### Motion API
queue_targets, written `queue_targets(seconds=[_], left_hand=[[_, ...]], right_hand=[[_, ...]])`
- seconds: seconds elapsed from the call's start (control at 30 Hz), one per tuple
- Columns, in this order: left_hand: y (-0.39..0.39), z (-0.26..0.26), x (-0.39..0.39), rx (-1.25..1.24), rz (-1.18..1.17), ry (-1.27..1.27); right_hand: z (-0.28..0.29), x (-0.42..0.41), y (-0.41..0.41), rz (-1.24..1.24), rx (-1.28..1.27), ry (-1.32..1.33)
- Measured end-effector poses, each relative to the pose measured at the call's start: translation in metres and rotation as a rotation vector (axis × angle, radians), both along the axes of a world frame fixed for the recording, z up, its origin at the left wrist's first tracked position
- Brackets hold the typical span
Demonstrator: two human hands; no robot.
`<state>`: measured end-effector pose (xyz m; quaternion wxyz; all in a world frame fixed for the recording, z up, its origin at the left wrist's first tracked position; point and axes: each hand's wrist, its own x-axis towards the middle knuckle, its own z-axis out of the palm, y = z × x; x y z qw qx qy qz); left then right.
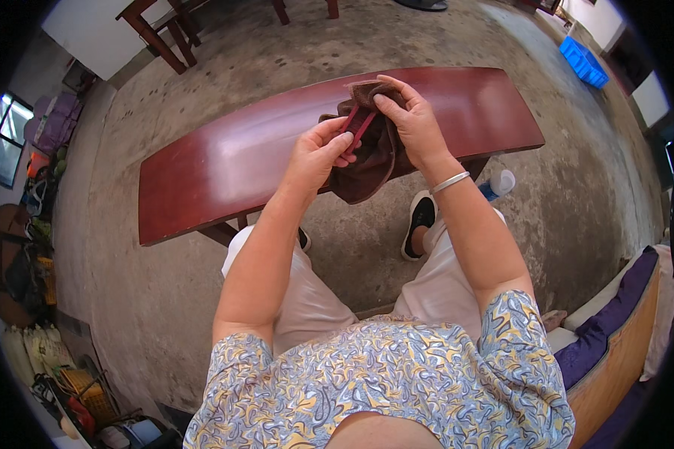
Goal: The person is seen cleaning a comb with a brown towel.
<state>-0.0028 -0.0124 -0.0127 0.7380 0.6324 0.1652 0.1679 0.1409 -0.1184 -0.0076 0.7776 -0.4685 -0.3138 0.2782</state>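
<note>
A dark brown piece of fabric [365,174], perhaps a towel or a garment, hangs in folds over the near edge of a glossy reddish-brown wooden bench [230,163]. My left hand [323,147] pinches two narrow dark red straps [361,124] between thumb and fingers, to the left of the fabric. A gathered upper part of the same fabric is pinched in my right hand [401,109], a little higher and to the right. The straps run between the two hands. The fabric's far side is hidden under its folds.
A blue and white bottle [500,184] stands on the floor right of my legs. Farther right are a blue plastic crate [584,63] and a wooden seat with purple cushions [601,331]. Baskets [89,390] and bags line the left. A wooden stool [174,36] stands at the back left.
</note>
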Motion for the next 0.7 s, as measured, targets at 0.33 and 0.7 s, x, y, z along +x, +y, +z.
queue_targets(seconds=[0.33, 0.7], left_hand=[[-0.003, -0.001, 0.001, 0.020, 0.038, -0.005], [-0.002, 0.004, 0.002, -0.016, 0.046, -0.074]], right_hand=[[0.000, -0.005, 0.002, -0.093, 0.055, -0.106], [0.022, 0.017, -0.012, -0.202, 0.103, 0.131]])
